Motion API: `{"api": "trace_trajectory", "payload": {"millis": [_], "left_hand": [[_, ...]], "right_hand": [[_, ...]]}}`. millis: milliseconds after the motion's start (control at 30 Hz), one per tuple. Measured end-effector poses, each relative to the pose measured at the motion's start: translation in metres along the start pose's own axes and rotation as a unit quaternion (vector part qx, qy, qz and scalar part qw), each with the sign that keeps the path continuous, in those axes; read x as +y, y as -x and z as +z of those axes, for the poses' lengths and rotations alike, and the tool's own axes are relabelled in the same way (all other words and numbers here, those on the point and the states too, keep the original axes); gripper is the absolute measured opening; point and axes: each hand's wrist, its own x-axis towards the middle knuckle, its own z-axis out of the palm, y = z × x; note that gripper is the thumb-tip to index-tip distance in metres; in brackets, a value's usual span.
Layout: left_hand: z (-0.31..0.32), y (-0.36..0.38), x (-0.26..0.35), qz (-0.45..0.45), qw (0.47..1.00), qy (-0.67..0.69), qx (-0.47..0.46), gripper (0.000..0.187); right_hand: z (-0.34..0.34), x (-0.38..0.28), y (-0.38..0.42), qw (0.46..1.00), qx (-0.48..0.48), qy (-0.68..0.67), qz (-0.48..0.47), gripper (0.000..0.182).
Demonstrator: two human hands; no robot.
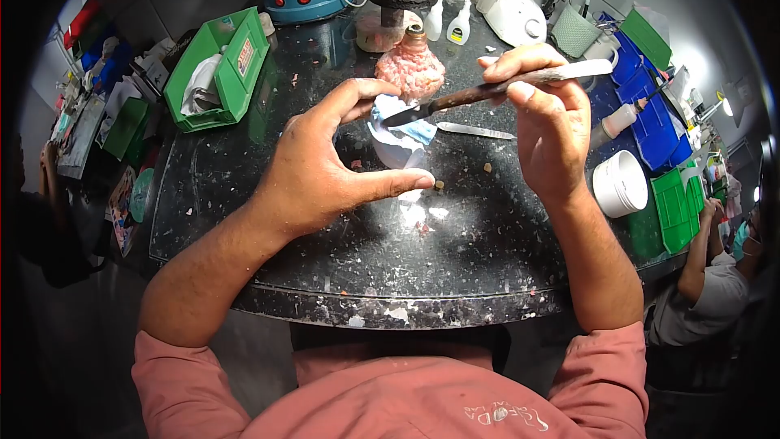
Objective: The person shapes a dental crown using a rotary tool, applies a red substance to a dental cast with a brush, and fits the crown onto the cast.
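Presently holding the blue-and-white piece (396, 149) in the left hand (313, 158) over the tabletop (406, 252), and the knife (467, 97) in the right hand (555, 134), slanted down leftward, tip at the blue part.

1. The white-and-blue piece (398, 146) is small and solid-looking, white across its lower body with a pale blue layer along its top. It sits above the dark tabletop (390, 252), between the thumb and fingers of the left hand (301, 162) (its finer shape is too small to tell).
2. The knife (487, 92) has a brown handle, a dark, narrow blade and a pale, flat opposite end. It slants across the right hand (552, 114), its blade over the blue layer; contact is unclear.
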Motion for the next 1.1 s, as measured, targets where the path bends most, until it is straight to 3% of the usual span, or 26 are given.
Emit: {"api": "trace_trajectory", "payload": {"millis": [167, 233, 367, 500, 567, 800, 900, 967, 1100], "left_hand": [[0.001, 0.002, -0.002, 0.003, 1.000, 0.002, 0.006, 0.077], [0.001, 0.003, 0.000, 0.008, 1.000, 0.022, 0.015, 0.079], [0.001, 0.002, -0.002, 0.003, 0.999, 0.027, 0.016, 0.080], [0.001, 0.001, -0.003, -0.004, 1.000, 0.030, 0.005, 0.080], [-0.001, 0.001, -0.006, 0.035, 0.999, 0.007, 0.002, 0.080], [-0.001, 0.003, 0.007, -0.016, 0.999, 0.027, 0.015, 0.083], [0.000, 0.003, 0.005, -0.009, 0.998, 0.052, 0.022, 0.083], [0.001, 0.002, 0.002, 0.007, 0.999, 0.043, 0.028, 0.083], [0.003, 0.002, -0.004, 0.062, 0.997, 0.020, 0.035, 0.082]], "right_hand": [[-0.002, -0.001, -0.004, 0.999, 0.037, -0.016, -0.019, 0.019], [-0.001, -0.001, -0.008, 0.992, 0.126, -0.016, -0.015, 0.020], [-0.010, 0.004, -0.026, 0.983, 0.178, 0.035, -0.007, 0.019], [-0.019, 0.016, -0.054, 0.982, 0.181, 0.058, 0.010, 0.021], [-0.026, 0.026, -0.064, 0.982, 0.176, 0.065, 0.014, 0.022], [-0.026, 0.039, -0.077, 0.976, 0.131, 0.172, 0.030, 0.028], [-0.029, 0.044, -0.072, 0.981, 0.159, 0.105, 0.042, 0.020], [-0.027, 0.042, -0.058, 0.953, 0.237, -0.106, 0.154, 0.022], [-0.021, 0.040, -0.025, 0.931, 0.228, -0.172, 0.227, 0.030]]}}
